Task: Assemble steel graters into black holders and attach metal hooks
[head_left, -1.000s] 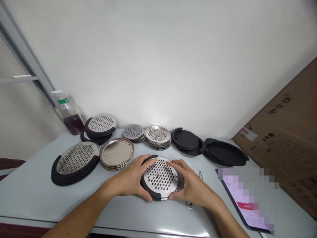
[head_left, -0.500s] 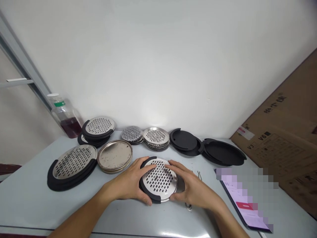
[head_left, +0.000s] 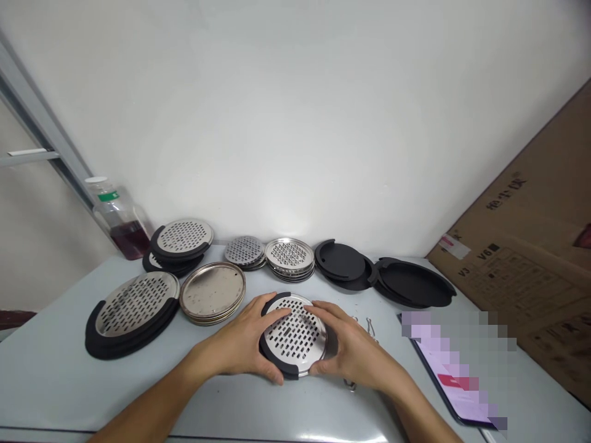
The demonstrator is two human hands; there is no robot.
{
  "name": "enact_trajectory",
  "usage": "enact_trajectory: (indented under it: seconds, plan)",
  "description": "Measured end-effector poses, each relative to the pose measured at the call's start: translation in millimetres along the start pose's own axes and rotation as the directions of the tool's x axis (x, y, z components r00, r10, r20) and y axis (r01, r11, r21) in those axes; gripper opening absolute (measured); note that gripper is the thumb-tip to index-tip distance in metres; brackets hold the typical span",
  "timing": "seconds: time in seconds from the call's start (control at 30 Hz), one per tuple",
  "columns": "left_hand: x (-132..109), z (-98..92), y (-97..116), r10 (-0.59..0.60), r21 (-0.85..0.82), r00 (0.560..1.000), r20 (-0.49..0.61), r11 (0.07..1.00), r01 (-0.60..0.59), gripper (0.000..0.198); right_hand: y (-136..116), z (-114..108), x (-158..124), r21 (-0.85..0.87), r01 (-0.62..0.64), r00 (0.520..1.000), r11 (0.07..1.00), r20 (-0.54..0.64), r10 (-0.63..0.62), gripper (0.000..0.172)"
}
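Note:
A round slotted metal plate [head_left: 295, 332] sits in a black crescent-edged holder [head_left: 272, 357] at the front middle of the table. My left hand [head_left: 256, 338] grips the holder's left side, thumb at the near edge and fingers at the far edge. Around the plate's right side, my right hand [head_left: 344, 344] is closed with its thumb low and its fingertips over the top. The undersides of both pieces are hidden. A pile of plain round metal trays [head_left: 212, 292] lies just beyond my left hand. Small metal clips [head_left: 370, 327] lie partly hidden behind my right hand.
Slotted plates in black holders [head_left: 138, 304] are stacked at left, with another stack [head_left: 184, 237] behind. Along the wall stand small slotted discs [head_left: 244, 250], rimmed metal discs [head_left: 290, 255] and black holders [head_left: 344, 261]. A bottle [head_left: 122, 221], phone [head_left: 452, 375] and cardboard box [head_left: 521, 264] flank them.
My right hand has shifted slightly left, closer against the plate's right edge. My left hand keeps its grip on the holder. The whole view has shifted a little.

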State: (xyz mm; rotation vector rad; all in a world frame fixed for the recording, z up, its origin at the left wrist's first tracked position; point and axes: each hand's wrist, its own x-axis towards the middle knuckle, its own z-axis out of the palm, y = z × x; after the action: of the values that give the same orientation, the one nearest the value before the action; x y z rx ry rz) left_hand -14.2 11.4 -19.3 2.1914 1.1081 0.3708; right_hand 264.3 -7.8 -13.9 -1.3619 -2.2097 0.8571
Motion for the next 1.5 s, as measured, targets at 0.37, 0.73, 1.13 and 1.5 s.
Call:
enact_trajectory:
  seconds: [0.37, 0.73, 1.13, 1.5]
  plan:
    - [2, 0.3, 2, 0.015, 0.015, 1.000, -0.002, 1.000, -0.015, 0.106, 4, 4, 1, -0.003, 0.032, 0.999, 0.999, -0.013, -0.032, 0.099]
    - [0, 8.9, -1, 0.016, 0.080, 0.999, 0.045, 0.997, -0.019, 0.120, -1, -1, 0, -0.011, -0.004, 0.996, 1.000, 0.090, 0.005, 0.102]
    - [0, 2.9, 11, 0.110, 0.119, 0.994, 0.022, 0.987, -0.111, 0.097, 2, 2, -2, 0.036, 0.068, 0.997, 0.997, 0.033, -0.069, 0.091]
    - [6, 1.6, 12, 0.311, 0.139, 0.939, -0.145, 0.946, -0.292, 0.061, 10, 3, 7, 0.078, 0.196, 0.967, 0.977, -0.180, -0.180, 0.077]
